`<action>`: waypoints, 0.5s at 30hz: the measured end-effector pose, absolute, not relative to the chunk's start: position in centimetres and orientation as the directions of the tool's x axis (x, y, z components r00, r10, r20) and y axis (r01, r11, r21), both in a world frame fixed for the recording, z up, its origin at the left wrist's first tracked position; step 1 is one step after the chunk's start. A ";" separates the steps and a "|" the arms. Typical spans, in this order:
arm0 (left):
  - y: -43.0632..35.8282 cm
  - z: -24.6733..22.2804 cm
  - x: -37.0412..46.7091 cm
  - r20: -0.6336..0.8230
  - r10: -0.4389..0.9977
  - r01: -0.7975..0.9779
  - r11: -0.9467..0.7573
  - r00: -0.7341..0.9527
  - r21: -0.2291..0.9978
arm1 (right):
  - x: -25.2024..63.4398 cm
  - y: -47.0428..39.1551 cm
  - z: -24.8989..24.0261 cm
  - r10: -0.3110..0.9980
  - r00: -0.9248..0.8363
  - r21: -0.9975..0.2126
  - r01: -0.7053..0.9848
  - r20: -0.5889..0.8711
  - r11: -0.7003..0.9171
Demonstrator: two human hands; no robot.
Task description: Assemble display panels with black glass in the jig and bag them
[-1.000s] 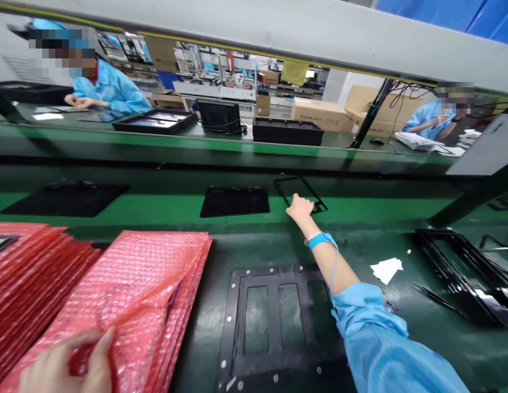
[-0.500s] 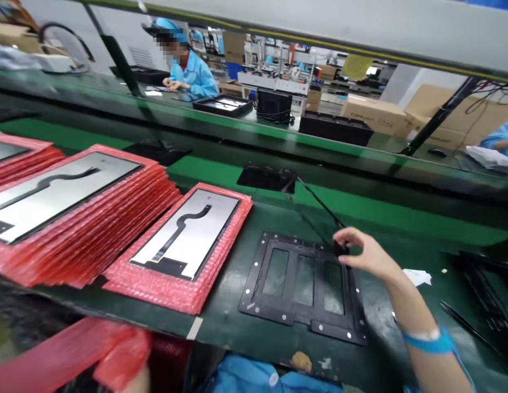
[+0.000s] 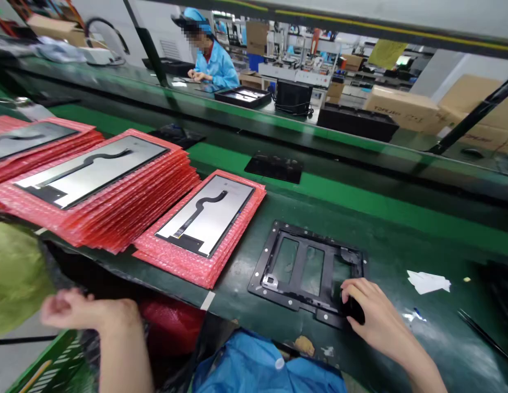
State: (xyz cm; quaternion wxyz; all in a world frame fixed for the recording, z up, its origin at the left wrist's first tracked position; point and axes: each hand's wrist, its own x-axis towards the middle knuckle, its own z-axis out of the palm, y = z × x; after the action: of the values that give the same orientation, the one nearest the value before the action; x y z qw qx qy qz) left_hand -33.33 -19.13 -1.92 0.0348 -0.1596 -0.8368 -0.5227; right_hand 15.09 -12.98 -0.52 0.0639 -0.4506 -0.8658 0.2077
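Observation:
My right hand (image 3: 374, 314) is at the lower right corner of a black frame (image 3: 299, 267), thumb and fingers closed on its dark edge; part of that corner is hidden. The frame lies flat, with three long openings and small pale dots round its rim. My left hand (image 3: 76, 312) is over the near left side, off the table, blurred, with its fingers loosely apart and nothing visible in them. A display panel (image 3: 233, 210) with a dark curved flex cable rests on red bubble bags (image 3: 219, 262) left of the frame.
Taller stacks of red bubble bags (image 3: 135, 218) with panels stand at the left. Tweezers (image 3: 483, 330) and white paper scraps (image 3: 428, 282) lie at the right. A green basket (image 3: 45, 368) is below my left hand. A person (image 3: 217, 63) sits beyond the rail.
The red wrap is gone from my left hand, which has risen. My right hand has moved down from the frame's upper right corner to the lower right. The frame has turned over or gained an inner piece.

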 end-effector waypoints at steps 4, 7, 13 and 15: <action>-15.8 0.0 -32.4 0.459 -0.001 0.456 0.130 -0.888 0.881 | 14.5 -13.0 -0.9 0.824 -0.567 -0.362 0.771 -0.012 0.525; -13.2 1.5 -29.9 0.522 0.421 0.641 0.218 -0.742 0.736 | 15.1 -13.1 -1.2 0.840 -0.539 -0.355 0.773 0.066 0.525; -9.9 3.9 -27.8 0.144 0.788 0.779 0.530 -0.598 0.337 | 16.1 -13.4 -1.1 0.860 -0.505 -0.401 0.774 0.077 0.491; -9.2 4.2 -28.0 0.160 0.803 0.807 0.522 -0.574 0.275 | 15.8 -13.4 -1.1 0.849 -0.525 -0.420 0.758 0.059 0.498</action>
State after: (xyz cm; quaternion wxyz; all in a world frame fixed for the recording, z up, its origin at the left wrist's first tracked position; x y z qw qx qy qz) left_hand -28.01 -9.20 4.15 0.0063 -0.4617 -0.8723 -0.1610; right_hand 15.80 -13.45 -1.06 0.1299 -0.4695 -0.8558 0.1741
